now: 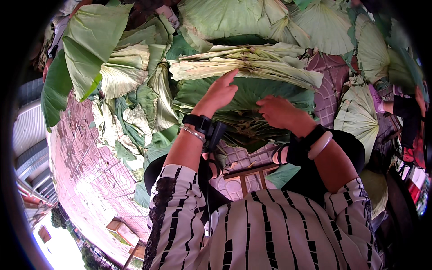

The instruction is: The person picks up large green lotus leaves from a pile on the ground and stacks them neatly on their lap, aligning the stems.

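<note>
My left hand reaches over a dark green lotus leaf with its index finger stretched out and its other fingers partly bent. That fingertip is at the near edge of a flattened stack of pale, folded lotus leaves. My right hand has its fingers curled together over the near edge of the dark leaf; what is between them, if anything, is hidden. Closer to me, below the dark leaf, lies a bundle of darker, browned folded leaves. A wristband and a bangle are on each wrist.
Large pale lotus leaves lie at the far side, and more leaves heap up on the left. A wooden stool stands between my feet on the patterned paving. Another person's leg shows at the right.
</note>
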